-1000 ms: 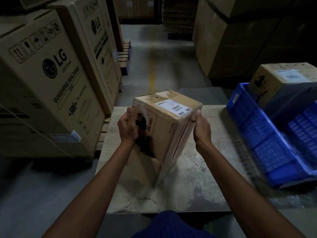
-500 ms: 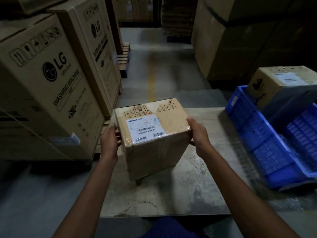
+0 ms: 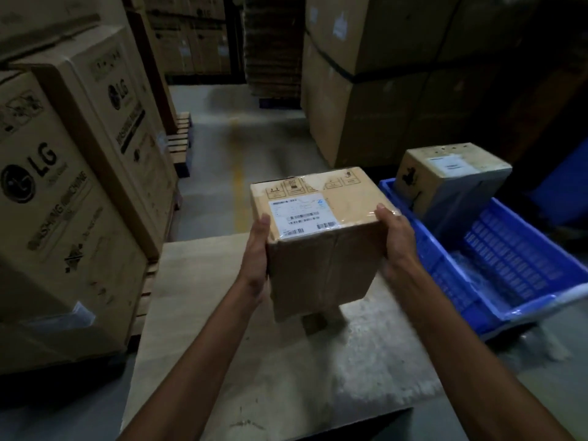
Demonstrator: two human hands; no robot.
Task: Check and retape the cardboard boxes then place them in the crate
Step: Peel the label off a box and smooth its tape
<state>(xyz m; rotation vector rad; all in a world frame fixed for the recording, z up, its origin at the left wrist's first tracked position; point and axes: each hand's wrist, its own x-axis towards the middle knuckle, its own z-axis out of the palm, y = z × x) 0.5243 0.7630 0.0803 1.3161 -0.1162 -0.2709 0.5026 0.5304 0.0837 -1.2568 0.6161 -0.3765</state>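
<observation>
Tall LG washing-machine cartons (image 3: 63,202) are standing at nine o'clock on wooden pallets (image 3: 179,138), and a stack of big plain cartons (image 3: 366,106) is filling the one o'clock side beyond a floor aisle. A pale, scuffed table top (image 3: 286,377) is spreading from the centre down to six o'clock. A blue plastic crate (image 3: 509,281) is sitting tilted at the table's three to four o'clock edge, and a second taped box (image 3: 451,179) is resting in the crate's far end at two o'clock. At the centre the cardboard box (image 3: 321,249) is being held up above the table, apparently clear of it, just beside the crate's near wall, with a loose bottom flap hanging down. A white barcode label (image 3: 302,214) is facing up on its top. The left hand (image 3: 257,249) is pressing flat against the box's nine o'clock face, its digits looking straight. The right hand (image 3: 397,240) is gripping the three o'clock face, its thumb hooking over the top edge.
</observation>
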